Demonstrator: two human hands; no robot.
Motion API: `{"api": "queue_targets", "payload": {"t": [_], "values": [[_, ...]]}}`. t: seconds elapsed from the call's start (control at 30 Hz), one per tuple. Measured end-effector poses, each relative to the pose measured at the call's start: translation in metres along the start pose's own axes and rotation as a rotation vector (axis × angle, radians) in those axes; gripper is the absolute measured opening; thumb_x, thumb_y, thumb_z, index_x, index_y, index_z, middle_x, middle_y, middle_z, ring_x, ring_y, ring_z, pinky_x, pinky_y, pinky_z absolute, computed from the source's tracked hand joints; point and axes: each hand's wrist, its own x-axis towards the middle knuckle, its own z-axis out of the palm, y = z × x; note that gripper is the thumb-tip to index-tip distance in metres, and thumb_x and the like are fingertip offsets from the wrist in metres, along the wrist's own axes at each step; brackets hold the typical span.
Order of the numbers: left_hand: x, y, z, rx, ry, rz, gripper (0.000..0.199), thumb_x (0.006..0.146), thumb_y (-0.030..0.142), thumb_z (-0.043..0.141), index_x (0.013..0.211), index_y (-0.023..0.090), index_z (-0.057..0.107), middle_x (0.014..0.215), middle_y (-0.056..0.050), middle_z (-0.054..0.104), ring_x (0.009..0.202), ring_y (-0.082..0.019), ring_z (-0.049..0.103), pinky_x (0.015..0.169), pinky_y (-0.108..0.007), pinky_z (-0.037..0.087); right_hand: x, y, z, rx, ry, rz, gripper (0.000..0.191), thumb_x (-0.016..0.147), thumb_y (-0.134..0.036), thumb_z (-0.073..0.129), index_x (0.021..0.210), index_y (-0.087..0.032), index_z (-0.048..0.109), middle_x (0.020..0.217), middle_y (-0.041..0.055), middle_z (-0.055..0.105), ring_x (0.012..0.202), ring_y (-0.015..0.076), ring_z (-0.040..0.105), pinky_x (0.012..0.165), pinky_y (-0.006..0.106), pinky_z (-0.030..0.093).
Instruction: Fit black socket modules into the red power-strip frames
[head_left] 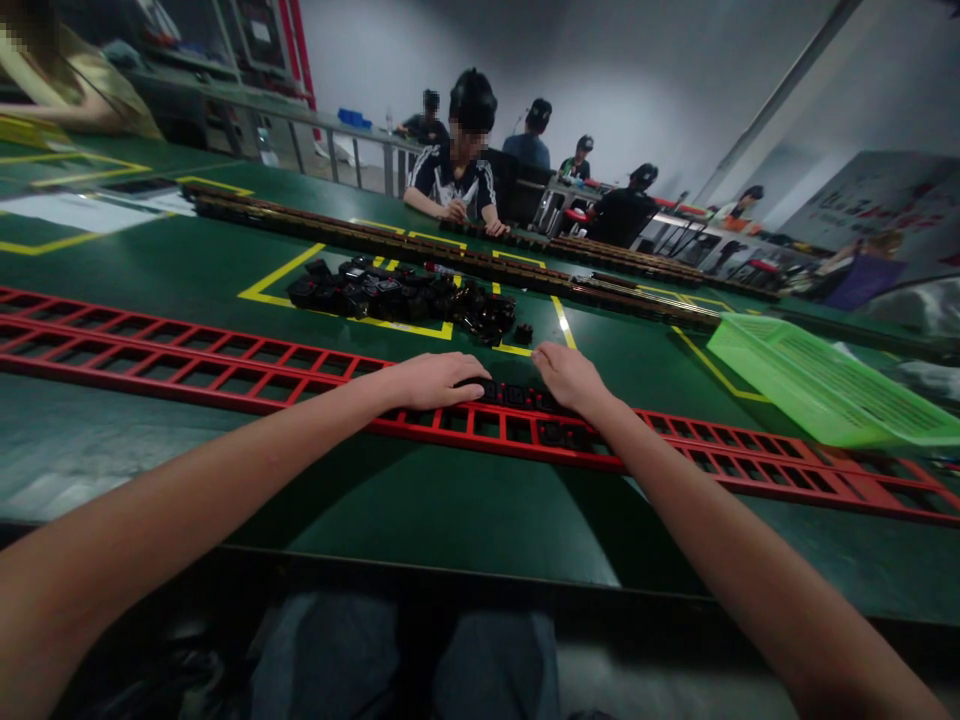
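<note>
A long red frame (442, 425), ladder-like with two rows of rectangular openings, lies across the green table. Black square parts (515, 395) sit in some of its openings between my hands, and another black part (553, 433) is in the nearer row. My left hand (439, 380) rests at the frame's far row, thumb and fingers closed around a black part (480, 384). Just right of these parts, my right hand (574, 378) is curled over the far row; its fingertips are mostly hidden, and I cannot see what they hold. Beyond lies a pile of loose black parts (390, 292).
A green plastic basket (832, 385) stands at the right, over the frame's far side. Long dark strips (360, 230) run across the table behind the pile. Opposite me a person (457, 170) works with both hands on the table. Yellow tape (281, 272) marks the surface.
</note>
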Motion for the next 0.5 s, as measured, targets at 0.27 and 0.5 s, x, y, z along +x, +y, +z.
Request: {"api": "queue_targets", "payload": {"t": [0.27, 0.5], "values": [[0.002, -0.002, 0.001, 0.001, 0.015, -0.002, 0.046, 0.102, 0.045, 0.034, 0.134, 0.018, 0.055, 0.133, -0.009, 0.059, 0.120, -0.024, 0.055, 0.098, -0.035, 0.044, -0.010, -0.008, -0.014, -0.197, 0.027, 0.139, 0.049, 0.105, -0.040, 0.026, 0.093, -0.017, 0.066, 0.097, 0.0167, 0.075, 0.087, 0.0280, 0.069, 0.076, 0.035, 0.043], [0.003, -0.005, 0.004, 0.019, 0.030, 0.016, 0.049, 0.102, 0.047, 0.033, 0.134, 0.017, 0.055, 0.134, -0.010, 0.058, 0.121, -0.026, 0.055, 0.099, -0.038, 0.044, 0.004, -0.024, -0.021, -0.227, -0.020, 0.102, 0.046, 0.104, -0.036, 0.027, 0.098, -0.016, 0.068, 0.100, 0.0179, 0.075, 0.091, 0.0293, 0.070, 0.080, 0.037, 0.041]]}}
